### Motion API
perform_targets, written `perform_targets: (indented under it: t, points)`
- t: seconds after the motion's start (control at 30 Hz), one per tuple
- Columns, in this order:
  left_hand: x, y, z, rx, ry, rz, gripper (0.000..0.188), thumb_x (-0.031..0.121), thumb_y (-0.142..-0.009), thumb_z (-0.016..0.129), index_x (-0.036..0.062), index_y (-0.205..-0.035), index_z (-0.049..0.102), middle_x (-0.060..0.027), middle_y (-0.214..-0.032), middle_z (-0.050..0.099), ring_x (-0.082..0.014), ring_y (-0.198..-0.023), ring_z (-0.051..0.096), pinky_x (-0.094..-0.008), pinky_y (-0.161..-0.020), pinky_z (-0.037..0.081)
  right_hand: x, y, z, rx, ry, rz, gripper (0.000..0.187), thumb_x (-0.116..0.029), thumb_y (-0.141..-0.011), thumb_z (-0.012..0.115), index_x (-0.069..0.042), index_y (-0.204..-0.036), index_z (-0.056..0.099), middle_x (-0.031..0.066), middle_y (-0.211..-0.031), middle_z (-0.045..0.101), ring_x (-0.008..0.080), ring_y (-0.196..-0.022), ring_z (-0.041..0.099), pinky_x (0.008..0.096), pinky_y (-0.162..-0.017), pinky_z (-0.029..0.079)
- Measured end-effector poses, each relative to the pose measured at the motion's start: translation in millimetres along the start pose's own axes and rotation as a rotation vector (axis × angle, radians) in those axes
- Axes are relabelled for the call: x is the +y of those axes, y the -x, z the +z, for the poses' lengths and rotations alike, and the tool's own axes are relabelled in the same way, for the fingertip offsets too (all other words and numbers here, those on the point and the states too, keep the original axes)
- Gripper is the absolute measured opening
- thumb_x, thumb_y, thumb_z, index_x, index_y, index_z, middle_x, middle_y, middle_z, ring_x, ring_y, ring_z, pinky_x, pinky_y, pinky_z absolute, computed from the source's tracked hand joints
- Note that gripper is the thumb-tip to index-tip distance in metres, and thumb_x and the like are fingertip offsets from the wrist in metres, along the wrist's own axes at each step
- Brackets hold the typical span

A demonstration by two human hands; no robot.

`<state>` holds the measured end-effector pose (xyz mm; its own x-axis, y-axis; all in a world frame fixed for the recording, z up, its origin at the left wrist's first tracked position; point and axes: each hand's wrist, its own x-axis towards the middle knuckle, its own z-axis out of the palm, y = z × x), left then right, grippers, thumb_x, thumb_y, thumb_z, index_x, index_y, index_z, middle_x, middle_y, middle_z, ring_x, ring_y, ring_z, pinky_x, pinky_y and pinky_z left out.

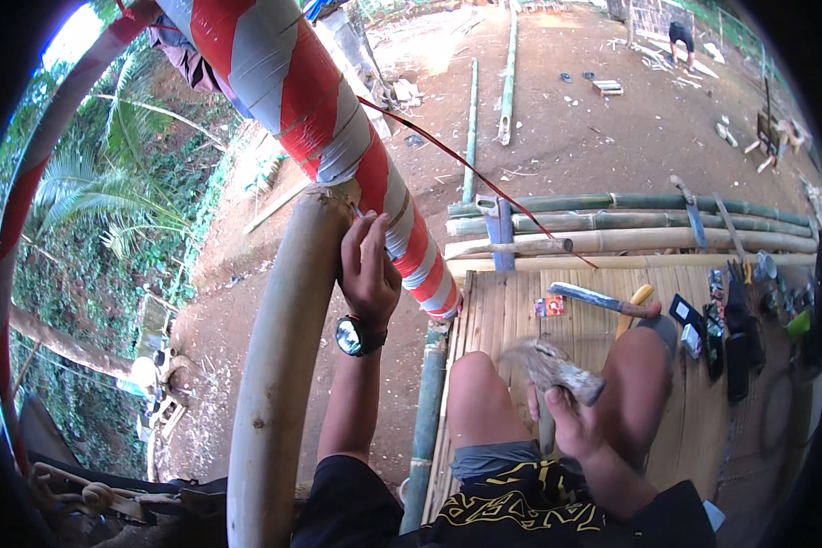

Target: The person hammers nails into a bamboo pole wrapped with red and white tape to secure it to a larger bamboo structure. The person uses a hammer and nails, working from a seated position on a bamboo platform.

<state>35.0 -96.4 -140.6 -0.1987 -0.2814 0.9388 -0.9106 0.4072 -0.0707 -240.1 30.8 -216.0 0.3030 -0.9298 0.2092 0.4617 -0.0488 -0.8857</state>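
My left hand [368,269], with a watch on the wrist, is raised beside the upper end of a thick pale bamboo pole [274,384]. Its fingers are pinched close to where this pole meets a post wrapped in red and silver tape [329,119]; whatever small thing they hold is hard to make out. Over my lap, my right hand [575,429] grips the handle of a hammer [557,365]. The hammer's greyish head is smeared by motion and sits above my fist, between my knees.
I sit on a bamboo slat platform [507,315]. A machete [594,297] lies by my knee, near a small red packet [549,307]. A handsaw [498,228] leans on the bamboo rails [639,239]. A red strap [466,163] crosses ahead. Far off, a person [680,41] bends down.
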Motion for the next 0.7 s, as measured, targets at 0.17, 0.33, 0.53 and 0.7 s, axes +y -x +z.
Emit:
perform_targets:
  t: [0.17, 0.33, 0.53, 0.7]
  points:
    - [-5, 2, -1, -0.055, 0.038, 0.041, 0.034, -0.006, -0.083, 0.046, -0.0011, -0.113, 0.062, -0.0203, -0.106, 0.063, -0.0349, -0.101, 0.061, -0.0421, -0.088, 0.05, 13, -30, -4, -0.073, -0.072, 0.126, 0.024, -0.015, -0.087, 0.069, -0.002, -0.094, 0.051, 0.0019, -0.081, 0.058, 0.0059, -0.062, 0.055, 0.0206, -0.056, 0.044]
    - [5, -4, 2, 0.023, 0.001, -0.01, 0.042, -0.007, -0.079, 0.048, -0.0012, -0.118, 0.061, -0.0201, -0.109, 0.062, -0.0342, -0.102, 0.06, -0.0411, -0.089, 0.05, 7, -56, 24, -0.012, 0.059, 0.026, 0.019, -0.016, -0.088, 0.068, -0.002, -0.088, 0.055, 0.0031, -0.07, 0.06, 0.0077, -0.063, 0.058, 0.0239, -0.054, 0.045]
    - [9, -8, 9, 0.066, 0.008, -0.05, 0.047, -0.011, -0.074, 0.046, -0.0023, -0.117, 0.061, -0.0202, -0.106, 0.063, -0.032, -0.1, 0.06, -0.0384, -0.084, 0.051, 27, -75, 13, -0.074, 0.702, -0.019, 0.023, -0.022, -0.089, 0.064, 0.0, -0.081, 0.061, 0.0082, -0.059, 0.056, 0.0151, -0.055, 0.056, 0.0295, -0.053, 0.044]
    - [0, -6, 3, 0.066, 0.01, -0.056, 0.048, -0.013, -0.072, 0.046, -0.0019, -0.115, 0.063, -0.0197, -0.104, 0.063, -0.0315, -0.098, 0.06, -0.0382, -0.083, 0.051, -16, -118, 45, -0.124, 0.592, -0.49, 0.021, -0.015, -0.087, 0.065, 0.003, -0.096, 0.059, 0.013, -0.078, 0.058, 0.0267, -0.06, 0.06, 0.0334, -0.055, 0.046]
